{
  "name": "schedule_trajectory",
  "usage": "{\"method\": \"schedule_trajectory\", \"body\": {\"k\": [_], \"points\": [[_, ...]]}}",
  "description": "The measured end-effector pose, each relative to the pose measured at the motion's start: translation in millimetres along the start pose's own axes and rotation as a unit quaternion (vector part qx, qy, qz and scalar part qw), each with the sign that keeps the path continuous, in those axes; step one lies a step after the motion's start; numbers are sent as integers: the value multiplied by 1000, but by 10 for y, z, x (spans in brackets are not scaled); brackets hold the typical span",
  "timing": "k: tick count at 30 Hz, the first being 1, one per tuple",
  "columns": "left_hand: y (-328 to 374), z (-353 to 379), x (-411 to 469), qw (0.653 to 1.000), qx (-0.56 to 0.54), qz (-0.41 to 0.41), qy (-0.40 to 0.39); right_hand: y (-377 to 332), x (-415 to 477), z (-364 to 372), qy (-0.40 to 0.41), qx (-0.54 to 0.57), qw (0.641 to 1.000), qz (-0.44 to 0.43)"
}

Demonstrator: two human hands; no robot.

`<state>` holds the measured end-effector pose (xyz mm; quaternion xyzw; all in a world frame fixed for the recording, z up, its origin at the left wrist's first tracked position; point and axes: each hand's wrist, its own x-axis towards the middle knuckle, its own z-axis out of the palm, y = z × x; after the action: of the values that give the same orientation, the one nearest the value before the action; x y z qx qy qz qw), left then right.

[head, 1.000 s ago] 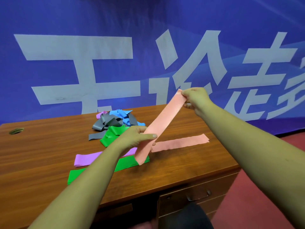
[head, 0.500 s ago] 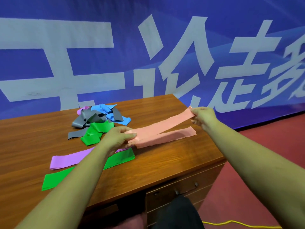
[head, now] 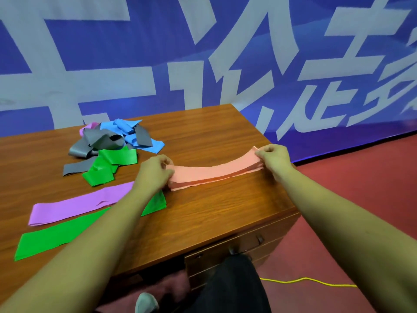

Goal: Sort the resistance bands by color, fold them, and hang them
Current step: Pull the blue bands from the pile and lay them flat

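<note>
A pink band (head: 214,173) lies folded over on itself on the wooden desk (head: 214,213), its layers stacked. My left hand (head: 153,171) pinches its left end and my right hand (head: 274,158) pinches its right end, slightly raised. A purple band (head: 79,205) and a green band (head: 56,237) lie flat side by side at the front left. Behind them sits a tangled pile of grey (head: 97,141), blue (head: 128,132), green (head: 108,164) and purple bands.
A blue banner (head: 225,53) with large white characters stands right behind the desk. The desk's right edge drops to a red floor (head: 361,199) with a yellow cord (head: 304,281). A drawer front (head: 243,247) and my leg and shoe are below the front edge.
The pink band, held up slanted in the air a second ago, has been lowered and laid over its other half on the desk. Both hands came down with it.
</note>
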<state>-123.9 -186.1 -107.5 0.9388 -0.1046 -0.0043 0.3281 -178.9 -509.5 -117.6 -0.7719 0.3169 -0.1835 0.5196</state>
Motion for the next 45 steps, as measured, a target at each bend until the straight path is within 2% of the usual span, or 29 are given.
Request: {"method": "schedule_trajectory", "body": {"k": [4,8,12,17,20,21,23,26,30,35,40,45], "points": [[-81,119,56,999,46,8,7,133,85,78,14,-58,998,-29],[-169,249,62,989,144,42,-17,320,134,152,10,-133,989,-61],[-161,317,-3,971,223,88,25,405,113,174,41,-156,979,-122],[-219,347,20,954,256,148,56,460,48,257,65,-289,938,-179],[-249,250,41,968,211,134,36,329,-73,323,120,-349,903,-221],[-276,189,58,974,188,124,36,242,-121,359,104,-349,901,-236],[-368,44,95,978,169,111,47,42,-236,485,21,-336,906,-257],[-562,-194,149,980,157,103,74,-252,-460,831,-93,-314,895,-302],[-792,-465,289,979,170,71,92,-634,-732,1426,-174,-293,881,-328],[-1098,-604,563,972,204,48,106,-941,-755,2116,-216,-285,883,-305],[-1326,-550,819,972,231,35,27,-975,-465,2633,-228,-322,876,-277],[-1510,-469,993,977,207,50,22,-889,-229,3024,-163,-371,879,-249]]}}
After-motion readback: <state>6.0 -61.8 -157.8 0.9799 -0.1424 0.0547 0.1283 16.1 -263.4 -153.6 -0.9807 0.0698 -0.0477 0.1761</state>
